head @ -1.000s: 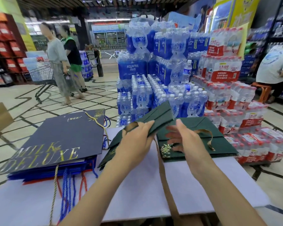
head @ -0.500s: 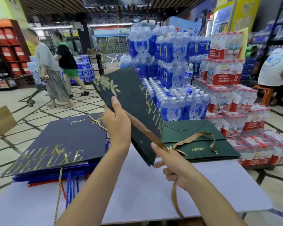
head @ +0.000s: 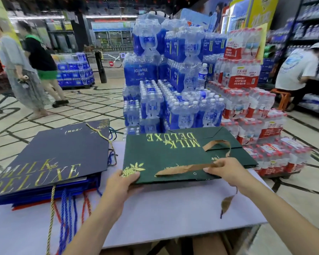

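the green gift bag (head: 164,155) lies folded flat on the pale table (head: 164,218), right of the table's middle, its gold "milk deluxe" lettering upside down from the near side. its far right part rests on another flat green bag (head: 232,137) of the same kind, whose brown ribbon loop (head: 218,146) stands up just beyond the right hand. the left hand (head: 122,183) grips the top bag's near left corner, thumb on top beside the gold leaf print, the other fingers curled under the edge and out of sight. the right hand (head: 226,172) pinches the bag's own brown ribbon handle (head: 182,169) between thumb and fingertips near the near right edge; the ribbon lies flat across the bag towards the left, and a loose end (head: 226,203) hangs below the wrist over the table.

on the left of the table sits a stack of navy gift bags (head: 50,155) with the same gold lettering, apart from the green ones, its blue, red and gold cord handles (head: 66,208) trailing over the near edge. beyond the table, packs of blue-labelled water bottles (head: 173,80) are piled high, with red-labelled packs (head: 247,107) to their right. two people (head: 26,70) stand far left on the tiled floor, and a person in a white shirt (head: 298,70) is at the far right shelves.
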The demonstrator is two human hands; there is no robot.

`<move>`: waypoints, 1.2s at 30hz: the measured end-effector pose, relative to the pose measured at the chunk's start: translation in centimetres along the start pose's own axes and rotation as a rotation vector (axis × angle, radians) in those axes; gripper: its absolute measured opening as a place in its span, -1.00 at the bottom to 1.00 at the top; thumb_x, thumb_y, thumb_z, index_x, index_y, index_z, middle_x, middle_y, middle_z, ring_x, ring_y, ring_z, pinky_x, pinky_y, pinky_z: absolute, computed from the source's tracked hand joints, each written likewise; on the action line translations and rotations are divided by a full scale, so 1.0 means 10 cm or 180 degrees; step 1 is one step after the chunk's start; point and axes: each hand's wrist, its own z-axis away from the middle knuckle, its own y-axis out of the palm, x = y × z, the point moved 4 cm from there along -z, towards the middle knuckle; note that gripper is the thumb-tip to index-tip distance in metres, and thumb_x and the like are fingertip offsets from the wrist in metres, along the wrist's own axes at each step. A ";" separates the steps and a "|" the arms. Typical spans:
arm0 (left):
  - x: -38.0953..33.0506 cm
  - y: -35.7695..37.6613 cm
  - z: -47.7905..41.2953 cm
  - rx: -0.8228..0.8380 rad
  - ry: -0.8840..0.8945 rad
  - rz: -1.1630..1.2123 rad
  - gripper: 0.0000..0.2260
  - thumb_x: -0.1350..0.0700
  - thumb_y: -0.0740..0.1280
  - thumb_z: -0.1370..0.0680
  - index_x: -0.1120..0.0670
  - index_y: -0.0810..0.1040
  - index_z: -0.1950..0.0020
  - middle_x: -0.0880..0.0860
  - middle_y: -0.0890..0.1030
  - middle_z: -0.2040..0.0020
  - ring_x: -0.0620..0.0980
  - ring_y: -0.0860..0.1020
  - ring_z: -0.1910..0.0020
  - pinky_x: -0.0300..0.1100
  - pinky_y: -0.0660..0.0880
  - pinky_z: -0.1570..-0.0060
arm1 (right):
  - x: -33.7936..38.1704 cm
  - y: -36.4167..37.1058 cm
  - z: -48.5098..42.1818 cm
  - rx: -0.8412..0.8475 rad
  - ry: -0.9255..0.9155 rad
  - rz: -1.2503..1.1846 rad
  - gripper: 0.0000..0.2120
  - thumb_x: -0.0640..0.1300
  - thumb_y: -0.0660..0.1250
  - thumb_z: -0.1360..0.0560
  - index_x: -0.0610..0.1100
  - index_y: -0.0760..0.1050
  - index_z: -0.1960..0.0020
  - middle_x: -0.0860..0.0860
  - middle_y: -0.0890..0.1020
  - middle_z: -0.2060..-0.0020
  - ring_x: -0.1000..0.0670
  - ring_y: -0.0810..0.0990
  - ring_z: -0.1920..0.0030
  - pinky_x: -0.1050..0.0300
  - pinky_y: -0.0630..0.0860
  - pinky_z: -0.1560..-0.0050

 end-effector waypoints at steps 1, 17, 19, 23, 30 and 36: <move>0.10 -0.02 0.01 0.0009 -0.0115 -0.0226 -0.77 0.28 0.38 -0.52 0.24 0.52 -0.17 0.19 0.66 -0.10 0.09 0.67 0.03 -0.06 0.64 0.15 | -0.04 0.00 -0.01 -0.0041 -0.0004 0.0186 -0.75 0.04 0.54 -0.39 -0.12 0.59 0.19 0.18 0.52 0.44 0.11 0.42 0.35 0.21 0.29 0.35; 0.03 0.94 -0.01 0.0912 0.2058 -0.4496 -0.53 -0.10 0.18 -0.61 -0.02 0.22 -0.49 -0.05 0.41 -0.36 -0.01 0.37 -0.31 -0.08 0.31 -0.29 | 0.26 0.34 -0.12 -0.0139 -0.0972 0.2426 -0.66 0.28 0.31 -0.46 0.04 0.38 0.27 0.12 0.54 0.27 0.01 0.52 0.16 0.14 0.27 0.36; 0.07 1.11 -0.12 0.0805 0.2193 -0.4709 -0.51 -0.12 0.18 -0.61 -0.02 0.19 -0.51 -0.03 0.39 -0.37 0.02 0.35 -0.32 -0.06 0.29 -0.28 | 0.21 0.36 -0.15 -0.0174 -0.1054 0.2344 -0.65 0.28 0.30 -0.47 0.03 0.38 0.26 0.12 0.52 0.29 0.02 0.50 0.18 0.13 0.27 0.36; 0.15 1.34 -0.31 0.0984 0.2254 -0.4743 -0.64 -0.04 0.20 -0.62 -0.02 0.39 -0.40 0.02 0.48 -0.21 0.06 0.41 -0.21 -0.08 0.34 -0.16 | 0.12 0.40 -0.11 -0.0165 -0.1258 0.2206 -0.67 0.22 0.27 -0.52 0.06 0.31 0.27 0.11 0.47 0.30 0.04 0.45 0.19 0.11 0.26 0.31; -0.02 0.86 -0.45 -0.0078 0.2213 -0.4714 -0.84 0.05 0.22 -0.59 0.02 0.59 0.02 -0.01 0.60 0.11 0.07 0.52 0.07 -0.05 0.44 0.05 | -0.05 0.28 -0.10 -0.0200 -0.1464 0.1632 -0.79 0.12 0.30 -0.55 0.02 0.53 0.17 0.14 0.52 0.32 0.13 0.47 0.24 0.11 0.40 0.20; -0.14 0.36 -0.38 -0.0961 0.1854 -0.5402 -0.92 0.17 0.36 -0.43 0.10 0.58 0.27 0.07 0.56 0.28 0.14 0.51 0.26 -0.12 0.23 0.30 | -0.04 0.30 -0.13 -0.0204 -0.1533 0.1021 -0.91 0.02 0.39 -0.52 0.04 0.62 0.11 0.17 0.63 0.23 0.18 0.54 0.15 0.17 0.46 0.06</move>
